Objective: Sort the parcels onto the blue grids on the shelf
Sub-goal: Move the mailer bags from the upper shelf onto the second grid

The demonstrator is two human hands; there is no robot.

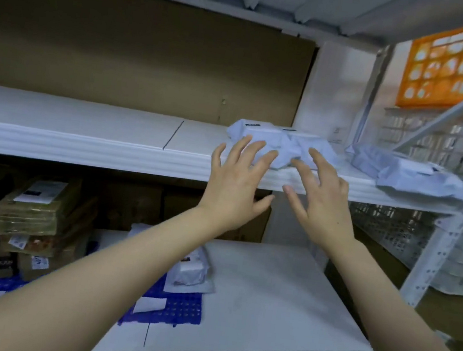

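Two white bagged parcels lie side by side on the upper white shelf (pixel 83 126): one parcel (pixel 255 132) on the left, another parcel (pixel 312 144) on the right. My left hand (pixel 234 181) is spread open just in front of the left one, fingertips near it. My right hand (pixel 320 196) is open in front of the right one. Neither hand holds anything. Lower down, a blue grid (pixel 180 305) lies on the lower shelf (pixel 267 298), with a white parcel (pixel 191 271) resting at its far edge, partly hidden by my left forearm.
More white bags (pixel 407 172) lie at the right end of the upper shelf by a metal upright (pixel 449 233). Cardboard boxes (pixel 35 205) are stacked at lower left. White paper labels (pixel 148 304) lie on the grid. Mesh crates and an orange box stand at the right.
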